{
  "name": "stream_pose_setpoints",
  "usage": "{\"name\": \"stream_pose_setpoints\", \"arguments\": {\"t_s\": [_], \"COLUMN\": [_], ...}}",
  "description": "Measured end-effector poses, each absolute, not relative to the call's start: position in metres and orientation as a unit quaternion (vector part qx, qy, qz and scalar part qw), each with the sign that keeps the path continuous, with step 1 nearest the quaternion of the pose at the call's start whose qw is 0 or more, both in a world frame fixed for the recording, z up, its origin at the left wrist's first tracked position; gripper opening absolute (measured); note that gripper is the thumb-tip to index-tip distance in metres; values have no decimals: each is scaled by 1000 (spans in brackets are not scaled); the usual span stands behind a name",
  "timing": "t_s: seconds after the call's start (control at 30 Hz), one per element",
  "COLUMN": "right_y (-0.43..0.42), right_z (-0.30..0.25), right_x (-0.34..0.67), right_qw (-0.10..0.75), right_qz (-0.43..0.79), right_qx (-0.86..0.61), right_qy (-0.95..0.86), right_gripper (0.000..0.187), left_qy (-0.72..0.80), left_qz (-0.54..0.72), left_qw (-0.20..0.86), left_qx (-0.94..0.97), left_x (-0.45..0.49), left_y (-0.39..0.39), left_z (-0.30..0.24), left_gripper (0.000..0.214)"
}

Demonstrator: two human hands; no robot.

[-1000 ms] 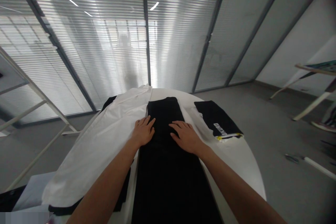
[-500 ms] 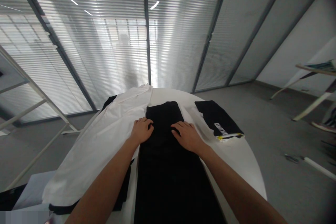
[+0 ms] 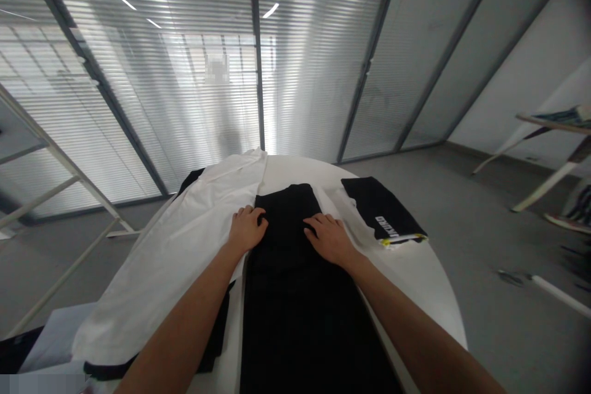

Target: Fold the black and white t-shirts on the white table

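Observation:
A long folded black garment runs down the middle of the round white table toward me. My left hand is at its left edge near the far end, fingers curled and thumb tip close to the index finger, pinching the cloth. Opposite it, my right hand grips the right edge in the same way. The fingertips partly hide the cloth they hold. Left of the garment, white cloth is spread over the table, close beside my left hand.
On the right of the table lies a folded black garment with white lettering. A metal rack frame stands at the left. Blinds behind glass panels are ahead. Another table is at the far right.
The far edge of the black garment has drawn slightly toward me, and its outline there has shifted. Both hands keep nearly the same place on its edges.

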State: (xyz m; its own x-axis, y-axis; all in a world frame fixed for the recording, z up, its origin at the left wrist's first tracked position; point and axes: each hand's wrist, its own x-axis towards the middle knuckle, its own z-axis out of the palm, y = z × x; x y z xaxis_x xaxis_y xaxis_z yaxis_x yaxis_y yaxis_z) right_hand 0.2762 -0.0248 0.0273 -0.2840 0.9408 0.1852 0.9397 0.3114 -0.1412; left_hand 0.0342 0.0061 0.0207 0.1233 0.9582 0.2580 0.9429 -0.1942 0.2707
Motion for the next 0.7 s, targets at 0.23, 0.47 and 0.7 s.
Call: {"name": "stream_pose_setpoints", "arguments": {"t_s": [0.23, 0.47, 0.7], "right_y": [-23, -20, -13], "right_z": [26, 22, 8], "right_x": [277, 280, 283], "right_qw": [154, 172, 154], "right_qz": [-12, 2, 20], "right_qx": [-601, -613, -644], "right_qy": [-784, -771, -749], "right_gripper": [38, 39, 51], "left_qy": [645, 654, 693], "left_qz": [223, 186, 217], "left_qw": [43, 50, 60], "left_qx": [729, 732, 685], "left_x": [32, 34, 37], "left_y": [9, 8, 10], "left_z": [20, 18, 14], "left_gripper": [36, 54, 66]}}
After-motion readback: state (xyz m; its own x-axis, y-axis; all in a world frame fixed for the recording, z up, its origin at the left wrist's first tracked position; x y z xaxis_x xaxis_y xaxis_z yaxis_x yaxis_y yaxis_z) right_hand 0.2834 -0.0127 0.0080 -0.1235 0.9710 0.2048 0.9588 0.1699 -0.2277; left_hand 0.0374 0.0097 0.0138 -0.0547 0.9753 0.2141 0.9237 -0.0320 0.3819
